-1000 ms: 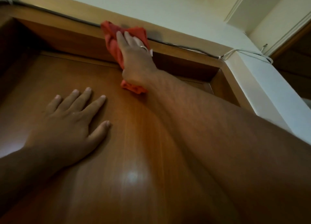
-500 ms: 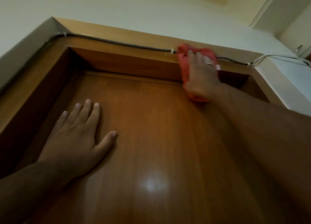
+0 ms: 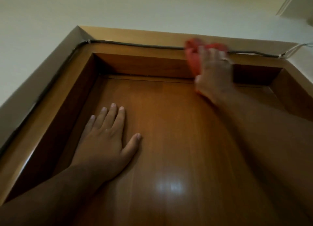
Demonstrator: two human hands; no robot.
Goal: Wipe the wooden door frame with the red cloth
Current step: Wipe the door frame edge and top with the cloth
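Note:
The wooden door frame [image 3: 135,37] runs across the top of the doorway and down both sides. My right hand [image 3: 215,73] presses the red cloth [image 3: 193,59] flat against the frame's top rail, right of centre. The cloth is blurred, and part of it hangs down over the inner lip. My left hand [image 3: 105,141] lies flat with fingers spread on the brown door panel [image 3: 169,124], lower left, holding nothing.
A dark cable [image 3: 135,44] runs along the top rail and down the left side of the frame. White wires [image 3: 294,49] sit at the upper right corner. Pale wall [image 3: 118,8] surrounds the frame.
My right hand and the red cloth have slid to the right along the top rail. My view has swung left, bringing the frame's upper left corner into sight. My left hand stays flat on the door.

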